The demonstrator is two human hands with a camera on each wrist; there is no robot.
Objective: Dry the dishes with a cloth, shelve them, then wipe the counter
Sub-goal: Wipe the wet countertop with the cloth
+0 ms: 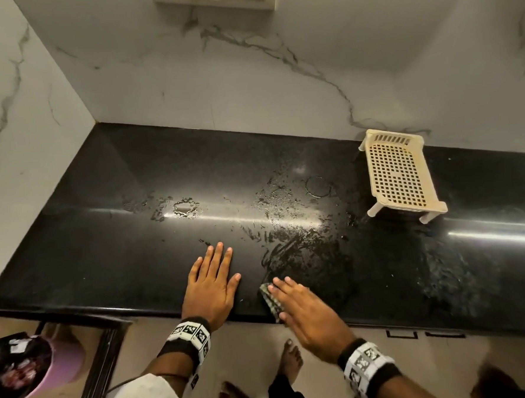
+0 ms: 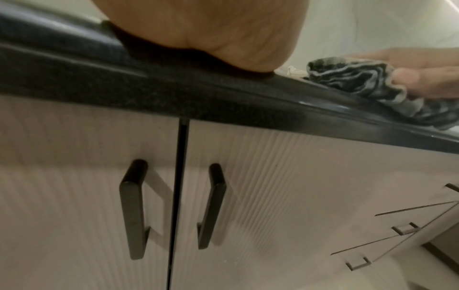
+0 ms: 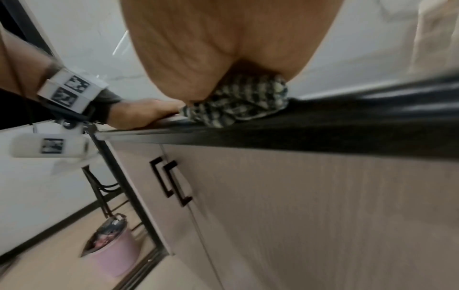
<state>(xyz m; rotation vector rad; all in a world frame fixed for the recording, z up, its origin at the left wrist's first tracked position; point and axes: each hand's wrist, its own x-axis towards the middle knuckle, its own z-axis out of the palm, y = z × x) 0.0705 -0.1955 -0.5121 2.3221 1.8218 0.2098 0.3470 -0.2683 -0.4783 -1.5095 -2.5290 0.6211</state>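
Head view is showing a person leaning over a black counter streaked with water. A cream perforated rack is standing empty near the counter's back edge toward its right end, well apart from both hands. On the floor past the counter's left end, a pink bin is holding a dark liner bag stuffed with rubbish. Marker-patterned bands are circling both wrists; their black-and-white squares carry no readable writing.

At the counter's front edge, the right hand is pressing down on a bunched grey-and-dark striped cloth with its fingers stretched out over it, and the cloth is sticking out from under the palm on the thumb side and lapping over the rim. The left hand is lying flat on the counter just beside it, fingers straight and slightly spread, holding nothing. Wet smears and droplets are glistening beyond the fingertips, toward the middle of the counter. Left wrist view is showing beige ribbed cabinet doors with black bar handles below the front edge.
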